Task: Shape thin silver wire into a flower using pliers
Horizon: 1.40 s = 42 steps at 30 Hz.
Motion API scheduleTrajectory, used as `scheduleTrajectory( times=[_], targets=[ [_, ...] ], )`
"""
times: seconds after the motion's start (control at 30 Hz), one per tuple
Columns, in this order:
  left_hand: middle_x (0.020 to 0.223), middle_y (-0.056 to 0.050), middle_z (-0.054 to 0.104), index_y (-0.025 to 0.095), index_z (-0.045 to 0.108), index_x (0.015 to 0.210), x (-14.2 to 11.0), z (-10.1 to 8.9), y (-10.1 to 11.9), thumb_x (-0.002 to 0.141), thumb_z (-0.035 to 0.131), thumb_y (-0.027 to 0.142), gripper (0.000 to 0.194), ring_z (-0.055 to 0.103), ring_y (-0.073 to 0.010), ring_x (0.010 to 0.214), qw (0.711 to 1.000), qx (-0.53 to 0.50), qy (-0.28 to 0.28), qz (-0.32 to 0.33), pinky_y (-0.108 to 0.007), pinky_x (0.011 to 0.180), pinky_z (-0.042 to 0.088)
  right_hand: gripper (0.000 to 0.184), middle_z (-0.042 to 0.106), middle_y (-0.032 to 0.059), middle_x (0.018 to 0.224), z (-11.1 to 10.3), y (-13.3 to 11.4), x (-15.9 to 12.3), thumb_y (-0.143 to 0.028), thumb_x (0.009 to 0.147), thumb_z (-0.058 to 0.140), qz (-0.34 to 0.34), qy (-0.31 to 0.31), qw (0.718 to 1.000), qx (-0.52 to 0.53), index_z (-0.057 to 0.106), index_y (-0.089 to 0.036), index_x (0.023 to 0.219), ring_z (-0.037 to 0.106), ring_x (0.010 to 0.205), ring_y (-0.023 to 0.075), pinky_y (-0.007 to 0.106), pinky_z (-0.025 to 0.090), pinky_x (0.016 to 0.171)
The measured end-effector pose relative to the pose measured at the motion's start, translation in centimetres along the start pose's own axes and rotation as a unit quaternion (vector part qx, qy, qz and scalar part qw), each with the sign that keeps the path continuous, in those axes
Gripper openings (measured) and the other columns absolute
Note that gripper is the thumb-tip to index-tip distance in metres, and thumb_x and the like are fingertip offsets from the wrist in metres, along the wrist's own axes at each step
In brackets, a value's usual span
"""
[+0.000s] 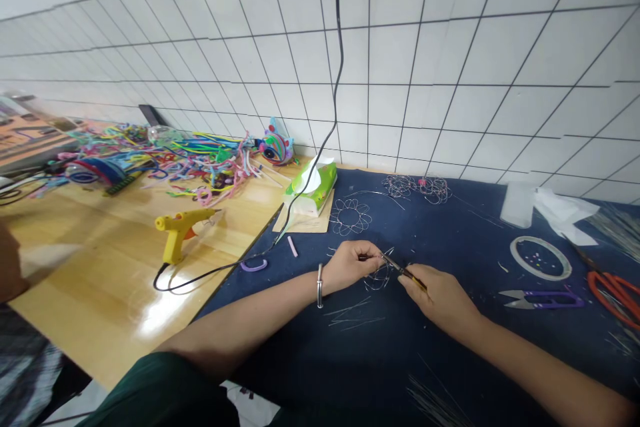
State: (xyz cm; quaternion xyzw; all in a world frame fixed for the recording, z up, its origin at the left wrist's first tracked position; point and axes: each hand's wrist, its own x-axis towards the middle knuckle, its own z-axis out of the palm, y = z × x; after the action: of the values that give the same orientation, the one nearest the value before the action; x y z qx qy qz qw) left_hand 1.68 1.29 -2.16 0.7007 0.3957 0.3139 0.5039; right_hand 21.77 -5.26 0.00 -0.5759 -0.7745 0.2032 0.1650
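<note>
Between my hands, a looped wire shape (381, 276) is held just above the dark blue cloth. My left hand (351, 263) pinches its wire between thumb and fingertips. In my right hand (440, 293) is a pair of pliers (400, 267), its jaws at the wire right beside my left fingertips. Whether the jaws are closed on the wire is too small to tell. Just beyond my left hand lies a flower-shaped wire ring (351, 217). Below it, several loose straight wires (350, 312) are scattered on the cloth.
Purple snips (545, 299), orange-handled scissors (613, 293) and a white ring (515, 259) lie at right. Behind are coiled wire shapes (435, 189) and a green tissue pack (320, 188). At left, a yellow glue gun (175, 235) trails its cord near a pile of colourful pipe cleaners (215, 163).
</note>
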Motion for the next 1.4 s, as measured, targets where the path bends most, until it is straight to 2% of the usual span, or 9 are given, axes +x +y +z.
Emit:
scheduleTrajectory(
  times=[0.43, 0.67, 0.93, 1.07, 1.23, 1.4],
  targets=[
    [0.063, -0.001, 0.054, 0.010, 0.063, 0.073, -0.2, -0.4, 0.5, 0.074, 0.058, 0.027, 0.018, 0.044, -0.0062, 0.054, 0.999, 0.022, 0.023, 0.036, -0.017, 0.050, 0.034, 0.028, 0.055, -0.0004, 0.069, -0.7, -0.2, -0.1, -0.039, 0.088, 0.034, -0.022, -0.005, 1.000, 0.002, 0.051, -0.021, 0.075, 0.052, 0.062, 0.0126, 0.024, 0.037, 0.057],
    [0.057, 0.002, 0.049, 0.009, 0.061, 0.072, -0.1, -0.7, 0.7, 0.073, 0.060, 0.027, 0.018, 0.039, -0.0045, 0.050, 0.999, -0.048, -0.003, 0.019, -0.017, 0.048, 0.031, 0.025, 0.057, 0.0055, 0.083, -0.3, 1.2, 0.2, -0.036, 0.086, 0.040, -0.123, 0.082, 0.984, -0.103, 0.055, -0.019, 0.096, 0.054, 0.077, 0.0163, 0.029, 0.043, 0.068],
    [0.057, 0.002, 0.047, 0.009, 0.060, 0.071, -0.2, -0.8, 0.8, 0.074, 0.060, 0.029, 0.021, 0.037, -0.0039, 0.049, 0.998, -0.059, -0.029, 0.020, -0.016, 0.047, 0.029, 0.026, 0.056, 0.0091, 0.083, -0.9, 1.3, 0.3, -0.032, 0.086, 0.043, -0.188, 0.139, 0.945, -0.228, 0.057, -0.014, 0.098, 0.050, 0.077, 0.0180, 0.032, 0.040, 0.073],
    [0.057, 0.003, 0.047, 0.009, 0.059, 0.070, -0.1, -0.8, 0.5, 0.074, 0.059, 0.029, 0.020, 0.036, -0.0037, 0.049, 0.999, -0.028, -0.028, 0.029, -0.016, 0.046, 0.029, 0.026, 0.058, 0.0080, 0.081, -0.8, 1.6, 0.3, -0.031, 0.086, 0.042, -0.195, 0.138, 0.942, -0.235, 0.058, -0.015, 0.099, 0.053, 0.076, 0.0170, 0.029, 0.040, 0.072],
    [0.058, 0.002, 0.050, 0.010, 0.059, 0.070, 0.0, -0.5, 0.1, 0.075, 0.056, 0.026, 0.017, 0.040, -0.0046, 0.050, 0.998, 0.038, -0.005, 0.047, -0.016, 0.047, 0.031, 0.026, 0.060, 0.0069, 0.080, -0.5, 1.7, 0.1, -0.032, 0.088, 0.040, -0.172, 0.116, 0.950, -0.234, 0.058, -0.017, 0.099, 0.056, 0.077, 0.0163, 0.027, 0.039, 0.069],
    [0.064, 0.000, 0.056, 0.013, 0.061, 0.068, -0.1, -0.3, 0.6, 0.074, 0.055, 0.019, 0.011, 0.046, -0.0069, 0.056, 0.981, 0.149, 0.039, 0.118, -0.018, 0.053, 0.035, 0.026, 0.060, 0.0043, 0.073, -0.5, 1.1, -0.2, -0.034, 0.089, 0.037, -0.131, 0.085, 0.967, -0.204, 0.058, -0.019, 0.090, 0.057, 0.069, 0.0144, 0.025, 0.038, 0.060]
  ],
)
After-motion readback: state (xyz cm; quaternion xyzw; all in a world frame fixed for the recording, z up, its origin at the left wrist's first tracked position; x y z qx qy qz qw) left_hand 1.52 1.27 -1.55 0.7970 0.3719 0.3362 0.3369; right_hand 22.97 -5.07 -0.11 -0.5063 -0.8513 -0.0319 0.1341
